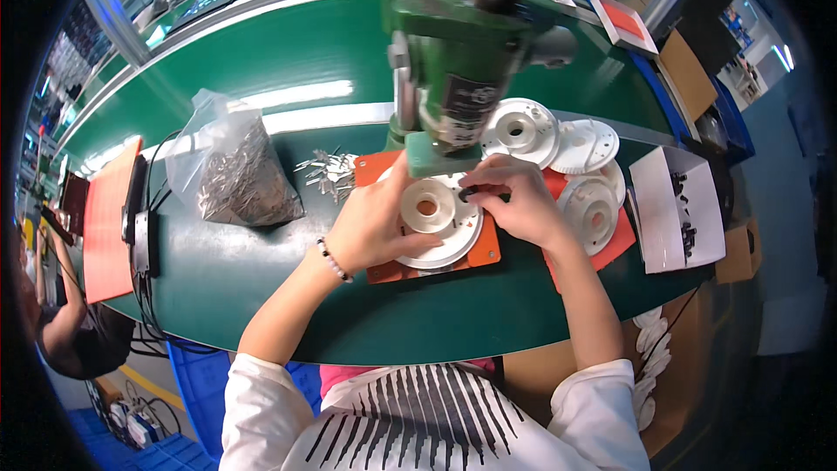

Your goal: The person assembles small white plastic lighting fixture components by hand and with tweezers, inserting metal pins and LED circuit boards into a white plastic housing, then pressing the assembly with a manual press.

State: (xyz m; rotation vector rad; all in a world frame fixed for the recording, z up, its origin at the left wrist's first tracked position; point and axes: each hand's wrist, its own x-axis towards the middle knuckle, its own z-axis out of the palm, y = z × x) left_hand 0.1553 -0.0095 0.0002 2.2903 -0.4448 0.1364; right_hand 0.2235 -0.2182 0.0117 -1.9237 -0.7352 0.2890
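A white round plastic disc [459, 242] with a raised hub lies on an orange plate [482, 255] beneath the green head of a bench press [443, 153]. My left hand [373, 220] grips the disc's left side, thumb along the near rim and fingers toward the far edge. Over the disc's right part, my right hand [516, 199] is closed in a pinch on a small black part [467, 193]. Its exact shape is too small to tell, and I cannot tell if it touches the disc.
Left of the plate are a clear bag of metal pins [247, 176] and a loose pile of pins [330, 173]. Several similar white discs [590, 145] stand at the right, beside a white box [660, 209] holding black parts. A co-worker's arm [65, 283] shows far left.
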